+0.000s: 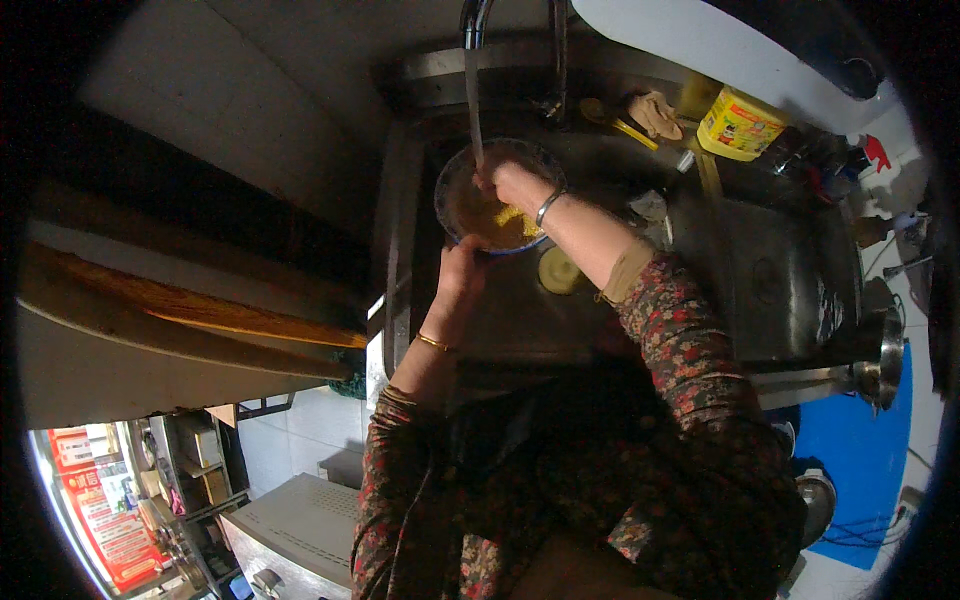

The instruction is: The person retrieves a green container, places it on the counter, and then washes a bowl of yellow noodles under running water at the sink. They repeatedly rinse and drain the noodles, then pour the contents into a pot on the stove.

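Note:
My left hand (466, 262) grips the near left rim of a round bowl (459, 214) in the metal sink (510, 315). Inside the bowl, under the running water (472, 97), is my right hand (495, 174); its fingers are blurred and partly under the stream, so what they hold cannot be told. Yellow food pieces (517, 221) lie in the bowl beside my right wrist. The water falls from a chrome faucet (472, 30). Just beyond the bowl's near right edge, a round pale yellow-green object (559, 271) rests on the sink floor.
A second sink basin (772, 277) lies to the right. Along the back ledge are a yellow-handled brush or scoop (636, 135), a crumpled cloth (656, 115) and a yellow plastic jug (741, 124). A metal pot (885, 352) stands at the far right, by a blue surface (855, 450).

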Tool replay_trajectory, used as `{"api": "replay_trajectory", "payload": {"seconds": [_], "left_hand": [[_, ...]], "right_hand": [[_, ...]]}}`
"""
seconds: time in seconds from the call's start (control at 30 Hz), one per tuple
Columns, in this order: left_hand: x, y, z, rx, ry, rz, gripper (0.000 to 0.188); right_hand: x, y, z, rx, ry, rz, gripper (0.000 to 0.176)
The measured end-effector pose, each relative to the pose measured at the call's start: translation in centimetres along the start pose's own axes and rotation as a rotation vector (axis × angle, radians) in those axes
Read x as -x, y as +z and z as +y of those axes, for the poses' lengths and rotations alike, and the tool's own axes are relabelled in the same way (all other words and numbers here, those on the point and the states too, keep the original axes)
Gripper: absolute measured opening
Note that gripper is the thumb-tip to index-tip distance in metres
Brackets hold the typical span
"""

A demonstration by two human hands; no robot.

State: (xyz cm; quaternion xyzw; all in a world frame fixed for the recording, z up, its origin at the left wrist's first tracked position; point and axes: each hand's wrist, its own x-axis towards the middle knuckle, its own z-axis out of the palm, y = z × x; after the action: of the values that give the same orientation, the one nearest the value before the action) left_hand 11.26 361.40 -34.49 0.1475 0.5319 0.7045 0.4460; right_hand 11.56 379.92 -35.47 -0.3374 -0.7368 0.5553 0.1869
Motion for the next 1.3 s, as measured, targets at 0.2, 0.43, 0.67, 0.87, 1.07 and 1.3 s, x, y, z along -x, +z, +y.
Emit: {"api": "replay_trajectory", "payload": {"seconds": [0.2, 0.43, 0.67, 0.87, 1.07, 1.3], "left_hand": [[-0.3, -2.5, -1.0, -0.347, 0.167, -0.117, 0.025], [0.3, -1.2, 0.5, 0.281, -0.138, 0.109, 0.032], [-0.1, -2.4, -0.4, 0.136, -0.089, 0.036, 0.023], [-0.1, -3.6, -1.5, -0.746, 0.228, -0.034, 0.019], [-1.0, -3.8, -2.2, -0.325, 0.171, -0.072, 0.021], [-0.5, -3.2, -1.6, -0.379, 0.161, -0.066, 0.013]], "right_hand": [[-4.0, 3.2, 5.1, -0.236, 0.061, -0.083, 0.018], [-2.4, 0.9, 3.4, -0.295, 0.106, -0.210, 0.023], [1.1, -1.7, -2.2, -0.164, 0.023, -0.211, 0.014], [2.6, -3.1, -2.4, 0.517, -0.477, -0.081, 0.019], [1.7, -1.4, -0.8, 0.543, -0.549, 0.084, 0.018], [-2.1, -0.2, 1.5, -0.428, -0.094, -0.027, 0.018]]}}
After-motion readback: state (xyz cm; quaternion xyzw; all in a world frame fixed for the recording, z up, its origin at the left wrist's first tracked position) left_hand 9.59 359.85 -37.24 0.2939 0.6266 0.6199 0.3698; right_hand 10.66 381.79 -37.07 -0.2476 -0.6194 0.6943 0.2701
